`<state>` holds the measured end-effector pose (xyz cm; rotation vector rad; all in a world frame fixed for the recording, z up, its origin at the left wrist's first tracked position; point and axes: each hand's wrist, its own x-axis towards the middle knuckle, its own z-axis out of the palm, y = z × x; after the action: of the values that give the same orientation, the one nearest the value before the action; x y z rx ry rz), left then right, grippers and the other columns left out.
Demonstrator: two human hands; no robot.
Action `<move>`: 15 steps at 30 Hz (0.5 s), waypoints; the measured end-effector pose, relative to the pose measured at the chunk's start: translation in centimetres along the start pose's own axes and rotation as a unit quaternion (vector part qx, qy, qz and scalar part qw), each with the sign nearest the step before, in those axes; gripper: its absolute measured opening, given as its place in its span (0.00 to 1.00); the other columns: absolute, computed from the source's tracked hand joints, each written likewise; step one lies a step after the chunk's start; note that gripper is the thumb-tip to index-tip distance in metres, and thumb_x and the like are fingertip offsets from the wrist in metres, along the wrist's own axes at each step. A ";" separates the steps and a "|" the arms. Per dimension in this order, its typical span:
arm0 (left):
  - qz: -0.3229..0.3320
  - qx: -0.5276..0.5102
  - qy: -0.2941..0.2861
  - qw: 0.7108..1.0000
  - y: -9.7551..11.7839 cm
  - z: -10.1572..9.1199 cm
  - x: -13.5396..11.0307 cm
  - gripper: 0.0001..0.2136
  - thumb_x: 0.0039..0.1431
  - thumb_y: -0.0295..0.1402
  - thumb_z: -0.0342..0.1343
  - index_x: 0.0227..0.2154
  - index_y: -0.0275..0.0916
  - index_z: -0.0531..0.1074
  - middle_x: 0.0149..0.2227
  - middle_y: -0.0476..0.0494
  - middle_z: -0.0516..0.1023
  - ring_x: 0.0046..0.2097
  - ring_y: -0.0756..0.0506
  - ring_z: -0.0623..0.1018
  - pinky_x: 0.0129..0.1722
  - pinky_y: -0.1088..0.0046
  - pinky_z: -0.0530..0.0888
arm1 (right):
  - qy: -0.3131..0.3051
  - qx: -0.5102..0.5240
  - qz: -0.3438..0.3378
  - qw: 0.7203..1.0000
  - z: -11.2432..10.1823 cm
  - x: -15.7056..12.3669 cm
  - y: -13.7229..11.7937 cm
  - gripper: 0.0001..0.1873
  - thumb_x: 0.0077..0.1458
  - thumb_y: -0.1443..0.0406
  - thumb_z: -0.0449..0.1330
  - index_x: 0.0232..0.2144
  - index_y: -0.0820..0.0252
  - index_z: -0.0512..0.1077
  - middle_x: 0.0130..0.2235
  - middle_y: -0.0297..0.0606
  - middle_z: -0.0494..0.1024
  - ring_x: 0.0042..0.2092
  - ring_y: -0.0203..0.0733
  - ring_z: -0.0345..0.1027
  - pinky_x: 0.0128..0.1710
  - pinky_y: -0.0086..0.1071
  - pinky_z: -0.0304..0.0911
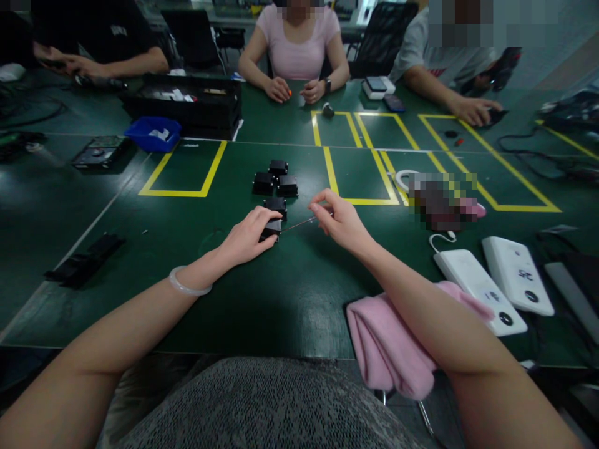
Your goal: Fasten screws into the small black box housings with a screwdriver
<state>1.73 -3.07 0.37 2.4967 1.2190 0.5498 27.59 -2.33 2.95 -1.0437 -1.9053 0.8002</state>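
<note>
My left hand is closed round a small black box that rests on the green table. My right hand pinches a thin metal tool whose tip points at that box. Another black box lies just behind the held one. Three more black boxes sit in a cluster farther back. A pale bangle circles my left wrist.
A pink cloth lies under my right forearm, with white power banks to its right. A blue tray and black crate stand at the back left. Three other people sit across the table. Yellow tape marks rectangles.
</note>
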 end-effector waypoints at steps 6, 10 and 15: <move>-0.001 -0.004 0.000 1.000 0.0 0.0 0.0 0.21 0.67 0.34 0.54 0.61 0.42 0.64 0.59 0.36 0.70 0.60 0.35 0.74 0.54 0.54 0.78 | 0.012 0.003 -0.033 0.999 0.1 0.0 -0.1 0.07 0.67 0.59 0.56 0.41 0.55 0.65 0.29 0.29 0.67 0.29 0.35 0.63 0.31 0.31 0.56; 0.005 -0.007 0.009 1.000 -0.1 0.1 0.0 0.21 0.66 0.34 0.55 0.60 0.42 0.65 0.58 0.36 0.70 0.60 0.35 0.74 0.55 0.53 0.77 | 0.007 0.000 -0.022 1.000 0.1 0.0 0.0 0.09 0.67 0.58 0.56 0.38 0.56 0.66 0.28 0.30 0.67 0.28 0.35 0.62 0.30 0.31 0.56; 0.009 -0.002 0.010 1.000 -0.2 0.2 0.0 0.20 0.66 0.34 0.54 0.60 0.41 0.65 0.58 0.36 0.71 0.60 0.35 0.74 0.55 0.54 0.77 | -0.015 -0.001 -0.011 1.000 0.0 0.0 0.0 0.08 0.68 0.59 0.55 0.37 0.56 0.66 0.23 0.26 0.64 0.24 0.33 0.59 0.28 0.31 0.53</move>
<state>1.70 -2.95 0.14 2.5068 1.2028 0.5821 27.61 -2.34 2.97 -1.0144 -1.9400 0.8062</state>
